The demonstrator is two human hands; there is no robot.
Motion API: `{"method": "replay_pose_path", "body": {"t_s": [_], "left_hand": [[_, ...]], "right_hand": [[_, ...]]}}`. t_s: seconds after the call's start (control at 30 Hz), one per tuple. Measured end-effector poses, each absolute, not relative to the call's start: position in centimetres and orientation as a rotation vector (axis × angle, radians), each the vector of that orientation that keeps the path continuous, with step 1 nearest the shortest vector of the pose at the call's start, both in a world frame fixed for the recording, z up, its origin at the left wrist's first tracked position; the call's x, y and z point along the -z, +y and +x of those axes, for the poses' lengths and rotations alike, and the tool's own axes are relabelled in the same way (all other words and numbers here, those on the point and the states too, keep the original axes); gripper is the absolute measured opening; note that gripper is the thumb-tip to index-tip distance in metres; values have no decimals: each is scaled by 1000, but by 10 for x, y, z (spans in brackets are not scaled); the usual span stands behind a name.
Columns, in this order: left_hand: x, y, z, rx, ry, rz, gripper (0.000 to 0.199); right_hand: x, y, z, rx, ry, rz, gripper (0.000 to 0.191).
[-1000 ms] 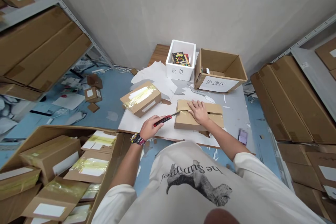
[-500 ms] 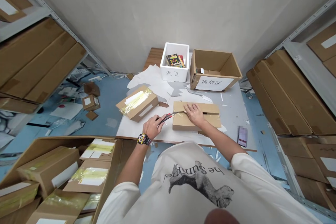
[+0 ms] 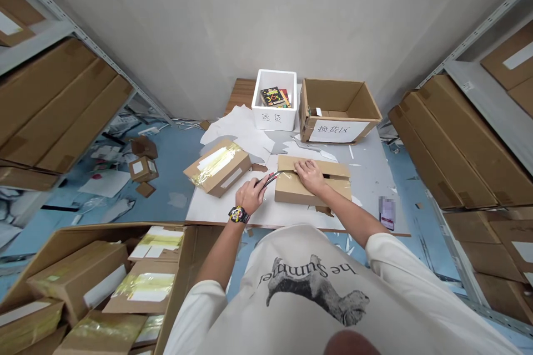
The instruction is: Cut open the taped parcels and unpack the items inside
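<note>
A brown cardboard box [image 3: 308, 194] lies near the table's front edge, its top flaps parted along a gap. My left hand [image 3: 250, 195], with a watch on the wrist, is closed around a dark and red cutting tool [image 3: 268, 178], whose tip reaches the box's left end at the gap. On the top of the box rests my right hand [image 3: 310, 176], fingers curled over the flap edge at the gap. To the left sits a second box [image 3: 220, 166] with yellowish tape and a white label.
At the table's back stand a white foam box [image 3: 272, 120] with books and an open carton [image 3: 341, 131]. A phone [image 3: 387, 213] lies at the right. A large carton [image 3: 183, 277] of parcels is at the lower left; shelves flank both sides.
My left hand has moved slightly right with the tool, whose tip is now at the box's gap. The flaps stand wider apart, and my right hand's fingers are more curled.
</note>
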State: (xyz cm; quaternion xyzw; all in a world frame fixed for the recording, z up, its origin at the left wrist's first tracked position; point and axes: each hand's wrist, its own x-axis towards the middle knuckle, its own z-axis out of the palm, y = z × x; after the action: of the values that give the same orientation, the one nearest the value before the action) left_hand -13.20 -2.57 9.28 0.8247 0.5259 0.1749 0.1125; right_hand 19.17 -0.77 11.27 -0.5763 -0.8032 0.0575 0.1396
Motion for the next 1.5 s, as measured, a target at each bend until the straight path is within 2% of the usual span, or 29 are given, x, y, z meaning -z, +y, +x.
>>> {"method": "replay_pose_path", "body": {"t_s": [0.53,0.83,1.23,1.5], "left_hand": [[-89,-10,-151,-551,1362,2451,50],[-78,-3,-163,-621,1292,2550,49],[-72,20,-177,-660,1187,2553,49],[-84,25,-128,-655,1172,2514,49]], "right_hand": [[-113,-10,201,-105,-2450,-1565,54],[-97,-7,213,127,-2402,-1366,39],[-103,-5,215,15,-2376,-1372,39],[-123,6,227,-29,-2400,-1397,44]]}}
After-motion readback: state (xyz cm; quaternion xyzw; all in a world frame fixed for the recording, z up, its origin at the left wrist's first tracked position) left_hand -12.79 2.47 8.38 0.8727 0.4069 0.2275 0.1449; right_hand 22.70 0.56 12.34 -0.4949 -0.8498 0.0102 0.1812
